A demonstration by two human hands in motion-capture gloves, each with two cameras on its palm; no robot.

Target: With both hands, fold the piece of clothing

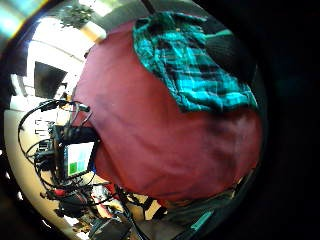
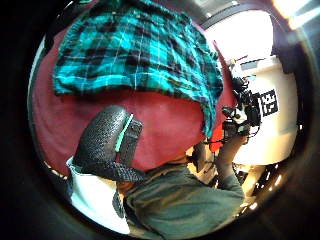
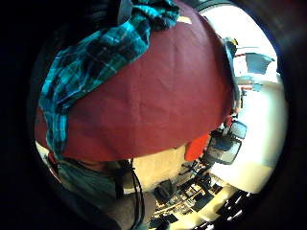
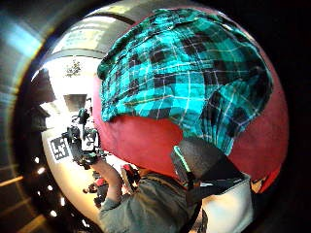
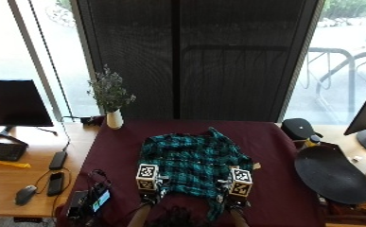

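A teal plaid shirt [image 5: 188, 163] lies spread on the maroon tablecloth [image 5: 119, 156], with a strip of it trailing toward the near edge. My left hand [image 5: 149, 194] hovers at the shirt's near left corner. Its thumb [image 2: 107, 142] is over bare cloth of the table, apart from the shirt [image 2: 140, 50], and it holds nothing. My right hand [image 5: 236, 197] is at the near right corner. Its thumb [image 4: 201, 160] sits against the hanging edge of the shirt [image 4: 184, 73], and bunched fabric [image 3: 120, 38] lies right at its fingers, so it seems to pinch the shirt.
A white vase of flowers [image 5: 113, 118] stands at the table's far left. A small screen device with cables [image 5: 91, 201] sits at the near left corner. A black round object [image 5: 330, 172] and a black case [image 5: 299, 127] are at the right. A wooden desk [image 5: 19, 165] adjoins the left.
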